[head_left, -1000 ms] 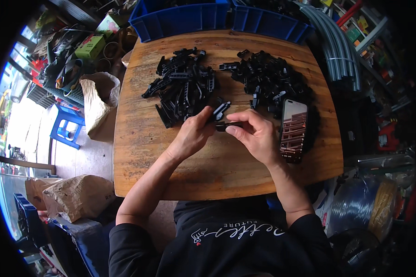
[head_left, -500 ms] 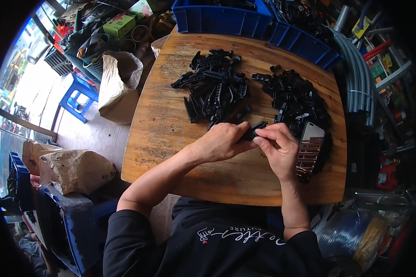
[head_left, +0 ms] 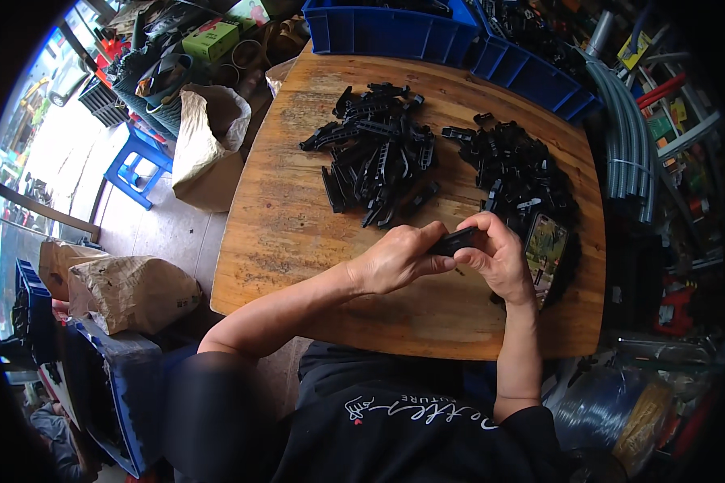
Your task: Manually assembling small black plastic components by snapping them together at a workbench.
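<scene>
Gripping is two-handed: the left hand (head_left: 399, 256) is clamped on one end of a small black part (head_left: 457, 240), thumb along the near side, and the right hand (head_left: 501, 259) closes thumb and forefinger around the other end. Exact pad contact on the right is partly hidden. The part is held clear of the tabletop, between the hands and in front of the torso. Whether it is one piece or two pieces joined cannot be told.

For sound handling, in this inspector's judgement, the left hand should serve as the fixed hold while the right does the fine adjusting. Pressure is best kept in line with the part's length, since a sideways twist could strain a slim section or make it slip. Both thumbs should stay clear of any edge that might pinch.

Beyond the hands, a left pile (head_left: 379, 153) of long black pieces lies on the wooden table (head_left: 278, 249); a right pile (head_left: 524, 173) of black pieces sits apart from it. A phone (head_left: 546, 258) with a lit screen is just beside the right hand; elbow room there is judged tight. Blue bins (head_left: 391, 34) stand at the far edge.
</scene>
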Available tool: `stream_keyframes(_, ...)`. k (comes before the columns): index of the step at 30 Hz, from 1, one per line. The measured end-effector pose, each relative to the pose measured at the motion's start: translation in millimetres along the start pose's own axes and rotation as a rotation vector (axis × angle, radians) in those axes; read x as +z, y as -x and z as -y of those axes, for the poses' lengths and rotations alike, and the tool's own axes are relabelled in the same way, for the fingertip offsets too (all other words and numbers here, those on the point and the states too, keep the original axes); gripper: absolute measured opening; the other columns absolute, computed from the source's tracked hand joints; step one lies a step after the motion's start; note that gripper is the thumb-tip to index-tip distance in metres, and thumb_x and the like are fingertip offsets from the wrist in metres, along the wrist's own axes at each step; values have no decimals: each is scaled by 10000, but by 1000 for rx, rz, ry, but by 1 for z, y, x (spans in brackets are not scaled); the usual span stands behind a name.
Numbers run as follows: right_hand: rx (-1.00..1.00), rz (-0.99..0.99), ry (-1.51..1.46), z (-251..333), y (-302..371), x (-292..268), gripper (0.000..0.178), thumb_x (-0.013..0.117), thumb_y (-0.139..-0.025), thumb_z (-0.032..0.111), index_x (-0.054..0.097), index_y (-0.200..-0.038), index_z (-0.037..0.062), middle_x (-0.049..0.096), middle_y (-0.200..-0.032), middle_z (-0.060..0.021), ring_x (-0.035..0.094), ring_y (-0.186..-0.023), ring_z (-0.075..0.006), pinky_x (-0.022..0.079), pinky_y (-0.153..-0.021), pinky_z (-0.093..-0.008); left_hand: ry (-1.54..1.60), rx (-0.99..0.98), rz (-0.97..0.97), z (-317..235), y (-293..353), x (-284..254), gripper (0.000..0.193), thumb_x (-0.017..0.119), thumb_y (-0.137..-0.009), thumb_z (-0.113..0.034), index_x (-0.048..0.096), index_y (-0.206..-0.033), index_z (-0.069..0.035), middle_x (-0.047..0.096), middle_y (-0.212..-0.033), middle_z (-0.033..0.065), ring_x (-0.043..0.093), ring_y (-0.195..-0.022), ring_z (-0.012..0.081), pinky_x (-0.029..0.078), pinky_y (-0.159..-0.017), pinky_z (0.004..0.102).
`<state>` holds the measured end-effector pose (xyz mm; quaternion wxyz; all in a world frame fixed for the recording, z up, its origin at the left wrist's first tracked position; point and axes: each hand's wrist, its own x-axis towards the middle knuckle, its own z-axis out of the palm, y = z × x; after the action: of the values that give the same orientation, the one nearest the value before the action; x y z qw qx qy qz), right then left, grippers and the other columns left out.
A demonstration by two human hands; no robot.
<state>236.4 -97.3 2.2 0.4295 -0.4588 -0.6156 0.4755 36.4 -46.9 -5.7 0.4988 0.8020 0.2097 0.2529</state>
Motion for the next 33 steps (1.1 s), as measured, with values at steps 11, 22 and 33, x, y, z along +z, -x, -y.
stream_keyframes(11, -125, 114, 416, 19, -1, 1, 478, 748, -707, 244, 573, -1064, -21, 626, -990, -98, 618, -871, -197, 492, -726, -280, -186, 108, 81, 9, -1, -10, 298, 637, -818, -174, 484, -983, 22, 572, -720, 203, 586, -675, 361, 433, -564, 388)
stream_keyframes(22, -231, 46, 649, 6, -3, 15, 340, 737, -706, 137, 583, -977, 0, 612, -844, -123, 616, -720, -276, 483, -606, -345, -584, 123, 76, 12, 0, -14, 400, 643, -751, -290, 498, -1008, -20, 608, -733, 160, 608, -652, 349, 487, -557, 423)
stream_keyframes(33, -238, 4, 666, 8, -4, 18, 395, 741, -683, 90, 560, -1025, 9, 604, -866, -120, 614, -709, -265, 492, -601, -337, -549, 83, 92, 19, 2, -13, 335, 625, -771, -206, 457, -976, -1, 599, -756, 171, 598, -639, 363, 478, -546, 440)
